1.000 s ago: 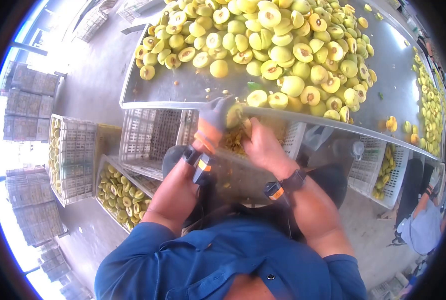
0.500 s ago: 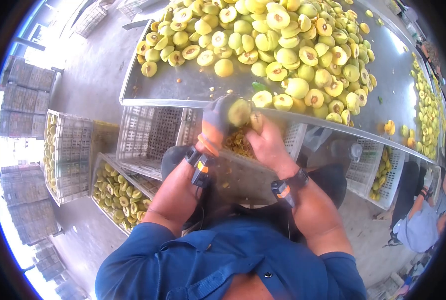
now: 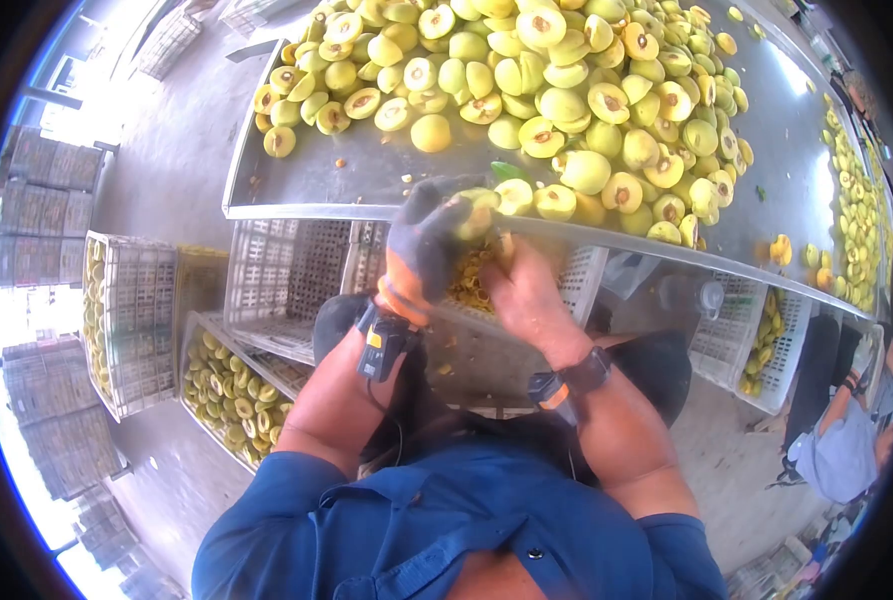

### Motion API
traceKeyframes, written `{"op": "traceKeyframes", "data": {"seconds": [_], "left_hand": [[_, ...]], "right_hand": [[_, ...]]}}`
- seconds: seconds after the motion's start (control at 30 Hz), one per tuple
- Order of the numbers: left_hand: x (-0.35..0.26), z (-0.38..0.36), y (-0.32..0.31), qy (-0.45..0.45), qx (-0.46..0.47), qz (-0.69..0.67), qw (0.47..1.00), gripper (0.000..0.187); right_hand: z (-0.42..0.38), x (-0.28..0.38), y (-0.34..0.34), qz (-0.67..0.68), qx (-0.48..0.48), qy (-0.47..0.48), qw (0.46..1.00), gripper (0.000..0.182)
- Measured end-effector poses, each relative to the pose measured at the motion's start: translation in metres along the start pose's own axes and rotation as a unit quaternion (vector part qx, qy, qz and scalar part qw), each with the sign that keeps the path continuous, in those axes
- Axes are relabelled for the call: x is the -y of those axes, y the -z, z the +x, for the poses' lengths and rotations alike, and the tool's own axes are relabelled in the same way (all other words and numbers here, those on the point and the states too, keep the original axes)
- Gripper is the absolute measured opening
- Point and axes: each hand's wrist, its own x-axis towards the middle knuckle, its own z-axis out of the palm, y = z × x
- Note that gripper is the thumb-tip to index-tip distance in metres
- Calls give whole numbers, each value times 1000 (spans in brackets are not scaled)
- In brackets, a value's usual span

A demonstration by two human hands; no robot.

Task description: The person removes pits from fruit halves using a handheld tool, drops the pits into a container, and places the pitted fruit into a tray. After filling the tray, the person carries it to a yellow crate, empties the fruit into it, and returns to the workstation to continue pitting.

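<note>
My left hand [image 3: 421, 245], in a dark and orange glove, is closed round a yellow-green fruit [image 3: 478, 212] at the table's front edge. Just right of it is my bare right hand [image 3: 522, 290], its fingers closed on a small tool [image 3: 506, 247] with a light-coloured end; the tool is blurred and I cannot make out its kind. Below both hands, a crate holds orange-brown scraps [image 3: 472, 284]. Halved fruits [image 3: 556, 202] with brown centres lie on the metal table [image 3: 366, 172] right beyond my hands.
A large pile of fruit [image 3: 566, 75] covers much of the table. Crates of halved fruit stand at the left [image 3: 131, 320] and lower left [image 3: 228, 390]. Another crate [image 3: 731, 335] is at the right, near a seated co-worker [image 3: 836, 450]. An upright grey crate [image 3: 291, 275] stands under the table edge.
My left hand has turned and shifted slightly left with the fruit. My right hand has moved a little down and left, away from the fruit. The view has shifted slightly.
</note>
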Motion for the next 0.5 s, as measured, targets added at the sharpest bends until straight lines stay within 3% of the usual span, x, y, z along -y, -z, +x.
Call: {"op": "traceKeyframes", "data": {"seconds": [0.03, 0.07, 0.1, 0.13, 0.2, 0.27, 0.3, 0.33, 0.4, 0.43, 0.47, 0.5], "left_hand": [[-4, 0, 0, -43, 4, 57, 997, 22], [-11, -1, -1, 68, -15, -121, 990, 21], [-20, 1, -3, 174, -36, -294, 939, 20], [-27, 5, -5, 272, -56, -454, 847, 19], [-20, 0, -14, 113, -29, -213, 970, 23], [-10, 0, -16, 31, -12, -107, 994, 27], [-6, 0, -17, 36, -12, -133, 990, 30], [-9, 0, -17, 68, -12, -202, 977, 32], [-26, 2, -13, 157, -17, -376, 913, 37], [-36, 2, -10, 210, -18, -475, 854, 39], [-35, 0, -11, 212, -19, -446, 869, 40], [-32, -4, -13, 214, -19, -418, 883, 40]], "right_hand": [[0, 3, 2, 71, 56, -105, 990, 30], [1, 11, 6, 141, 111, -207, 962, 31], [2, 11, 5, 133, 102, -213, 963, 31], [3, 11, 4, 125, 93, -220, 963, 32], [-3, -9, -15, -43, -49, -49, 997, 29], [-1, -13, -23, -41, -80, 7, 996, 28], [0, -14, -25, -41, -96, 34, 994, 27], [3, -7, -16, 68, -10, -79, 995, 25], [10, 14, 8, 277, 158, -293, 901, 23], [8, 6, 1, 167, 81, -168, 968, 22], [6, -6, -13, 49, 0, -36, 998, 21], [3, -17, -21, -71, -82, 96, 990, 20]]}}
